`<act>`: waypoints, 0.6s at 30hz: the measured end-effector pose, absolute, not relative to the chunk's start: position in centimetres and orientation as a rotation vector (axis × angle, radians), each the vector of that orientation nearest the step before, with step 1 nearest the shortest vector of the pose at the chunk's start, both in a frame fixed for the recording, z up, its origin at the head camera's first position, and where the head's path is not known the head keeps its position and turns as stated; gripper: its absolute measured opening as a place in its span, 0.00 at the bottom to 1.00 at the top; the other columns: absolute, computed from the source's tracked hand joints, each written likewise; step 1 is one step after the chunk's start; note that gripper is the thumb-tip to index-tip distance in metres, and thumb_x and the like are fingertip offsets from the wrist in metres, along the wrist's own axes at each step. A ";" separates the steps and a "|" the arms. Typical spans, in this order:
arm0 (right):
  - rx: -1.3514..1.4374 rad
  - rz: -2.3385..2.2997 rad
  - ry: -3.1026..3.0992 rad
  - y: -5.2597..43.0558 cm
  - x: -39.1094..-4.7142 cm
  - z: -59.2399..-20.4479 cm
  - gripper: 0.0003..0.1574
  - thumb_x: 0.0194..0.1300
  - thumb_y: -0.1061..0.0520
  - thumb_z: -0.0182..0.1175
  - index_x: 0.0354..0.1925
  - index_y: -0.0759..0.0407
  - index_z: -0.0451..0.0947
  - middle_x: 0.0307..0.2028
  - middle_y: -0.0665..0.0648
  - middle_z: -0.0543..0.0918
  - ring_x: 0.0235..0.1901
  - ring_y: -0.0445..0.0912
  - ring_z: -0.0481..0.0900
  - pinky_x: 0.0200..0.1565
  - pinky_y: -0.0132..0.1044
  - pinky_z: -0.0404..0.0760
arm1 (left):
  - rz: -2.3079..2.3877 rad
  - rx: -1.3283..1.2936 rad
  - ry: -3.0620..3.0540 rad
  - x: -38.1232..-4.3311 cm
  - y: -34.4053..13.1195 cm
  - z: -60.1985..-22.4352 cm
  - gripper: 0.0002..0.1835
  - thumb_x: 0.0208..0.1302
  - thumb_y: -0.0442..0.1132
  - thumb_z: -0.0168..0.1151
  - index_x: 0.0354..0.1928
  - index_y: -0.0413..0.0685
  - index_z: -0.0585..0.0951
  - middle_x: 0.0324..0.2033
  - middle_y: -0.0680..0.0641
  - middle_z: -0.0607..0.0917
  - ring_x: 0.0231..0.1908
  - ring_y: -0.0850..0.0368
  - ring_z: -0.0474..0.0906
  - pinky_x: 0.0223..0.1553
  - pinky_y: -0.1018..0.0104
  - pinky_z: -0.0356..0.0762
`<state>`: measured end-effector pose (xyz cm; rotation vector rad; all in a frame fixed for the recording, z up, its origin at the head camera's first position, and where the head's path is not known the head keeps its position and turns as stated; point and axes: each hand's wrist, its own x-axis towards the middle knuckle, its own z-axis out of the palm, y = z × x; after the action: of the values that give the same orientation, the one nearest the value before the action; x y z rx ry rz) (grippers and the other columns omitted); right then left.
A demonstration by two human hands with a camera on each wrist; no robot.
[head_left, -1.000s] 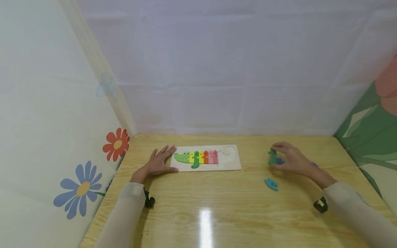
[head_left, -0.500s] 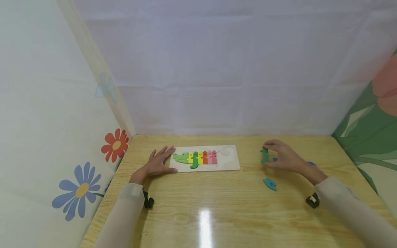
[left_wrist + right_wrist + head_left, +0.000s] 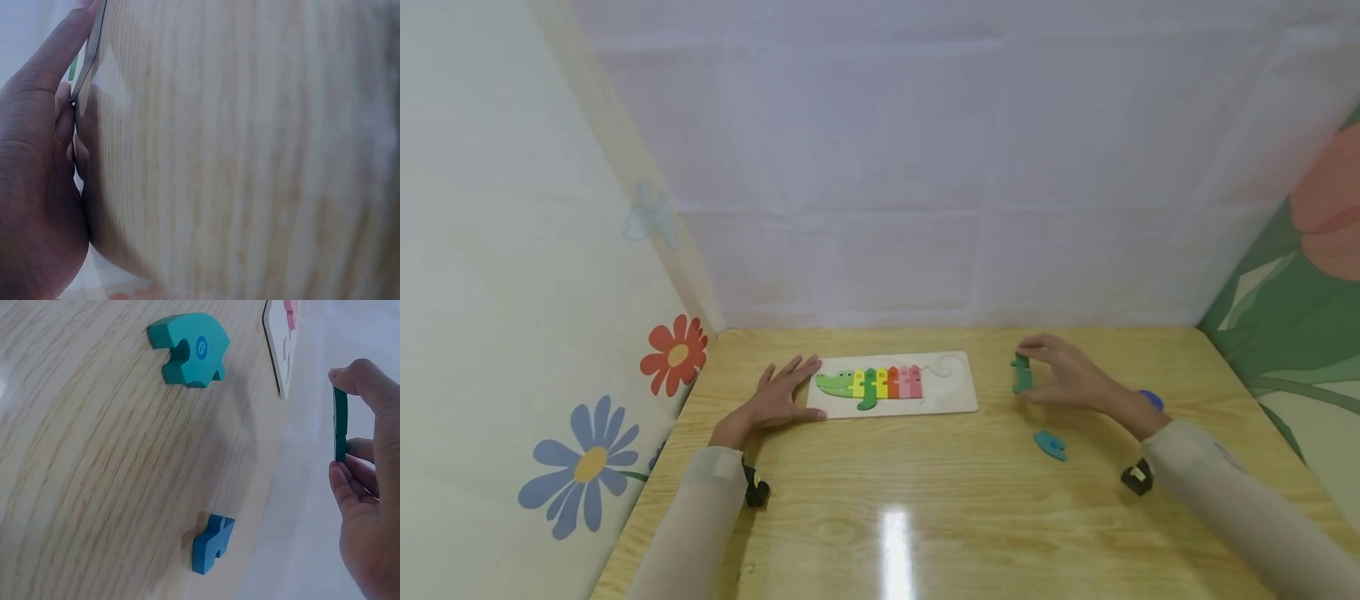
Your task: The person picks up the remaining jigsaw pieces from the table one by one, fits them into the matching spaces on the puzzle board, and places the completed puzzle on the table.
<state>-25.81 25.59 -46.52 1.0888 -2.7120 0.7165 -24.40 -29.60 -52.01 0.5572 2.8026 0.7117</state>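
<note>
My left hand (image 3: 775, 398) rests at the left end of a white puzzle board (image 3: 951, 396), fingers spread at the far corner and thumb along the near one. In the board lie a green crocodile head (image 3: 835, 383) and several coloured body pieces, yellow to pink; the right end shows bare outlines, including a curled tail. Right of the board, my right hand (image 3: 1067, 377) pinches a green puzzle piece (image 3: 1022, 373) on edge between thumb and fingers. The right wrist view shows this green piece (image 3: 340, 425) held up above the table.
A teal puzzle piece (image 3: 1050, 445) lies on the wooden table (image 3: 820, 517) nearer me. A blue piece (image 3: 212, 544) shows in the right wrist view. A darker blue piece (image 3: 1152, 400) is partly hidden behind my right wrist. A white sheet (image 3: 850, 167) stands behind the table.
My right hand has moved left toward the board with the green piece, away from the blue pieces. My left hand stays at the board's left end.
</note>
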 end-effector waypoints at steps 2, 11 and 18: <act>1.091 0.720 -2.720 25.3 -25.9 -46.5 0.45 0.51 0.55 0.84 0.62 0.75 0.80 0.59 0.70 0.82 0.59 0.65 0.80 0.58 0.63 0.81 | 0.712 0.554 2.802 -24.3 -29.6 -52.0 0.58 0.60 0.65 0.74 0.84 0.46 0.58 0.84 0.42 0.55 0.83 0.35 0.42 0.76 0.28 0.27; 1.124 0.744 -2.708 24.0 -26.4 -46.5 0.47 0.51 0.53 0.84 0.63 0.74 0.79 0.61 0.69 0.81 0.61 0.65 0.80 0.60 0.61 0.81 | 0.713 0.559 2.806 -24.3 -29.5 -51.9 0.58 0.60 0.64 0.75 0.84 0.46 0.58 0.84 0.42 0.55 0.83 0.35 0.42 0.76 0.28 0.28; 1.190 0.754 -2.656 22.8 -26.7 -46.4 0.46 0.51 0.54 0.83 0.63 0.75 0.80 0.60 0.68 0.81 0.60 0.64 0.80 0.59 0.61 0.81 | 0.710 0.556 2.804 -24.5 -29.6 -52.0 0.59 0.60 0.65 0.75 0.84 0.46 0.58 0.84 0.42 0.55 0.83 0.35 0.42 0.76 0.28 0.28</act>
<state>-26.68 22.84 -46.38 1.1897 -2.6559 0.7538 -24.46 -29.60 -52.04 0.5563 2.8038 0.7096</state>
